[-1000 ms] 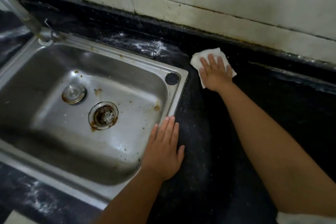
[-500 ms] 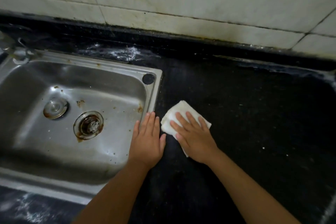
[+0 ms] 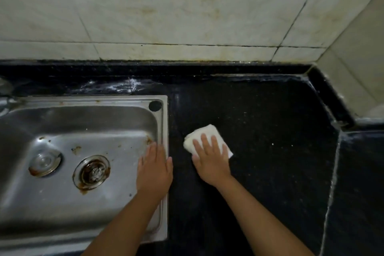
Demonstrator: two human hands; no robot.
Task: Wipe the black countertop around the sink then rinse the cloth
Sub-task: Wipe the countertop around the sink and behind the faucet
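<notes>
1. While the right hand [image 3: 211, 162] lies flat on the white cloth [image 3: 204, 136], fingers straight and a bit spread, it presses that folded cloth onto the black countertop [image 3: 270, 141]. No curl or pinch that I can see, just palm and fingers on top.
2. Cloth sits just beside the sink [image 3: 83, 203], off its right rim at about 3 o'clock, not touching the steel. Its far end pokes out past the fingertips toward 12 o'clock.
3. Left hand [image 3: 154, 169] rests flat over the sink's right rim, fingers straight and held close together, thumb sticking out toward the cloth. It holds nothing. The two hands are near each other but apart.
4. Sink is stainless and pretty grimy: rusty drain [image 3: 91, 172] low in the basin, a smaller round plug [image 3: 44, 161] at the drain's 9 o'clock, brown spots scattered around. A black round hole [image 3: 155, 105] sits in the rim's far right corner.
5. Countertop has whitish scuffs [image 3: 122, 86] behind the sink at 12 o'clock, and pale residue along the back and right edges.
6. Stained cream wall tiles [image 3: 166, 6] run along the back, with a corner at about 2 o'clock where the counter steps around it.
</notes>
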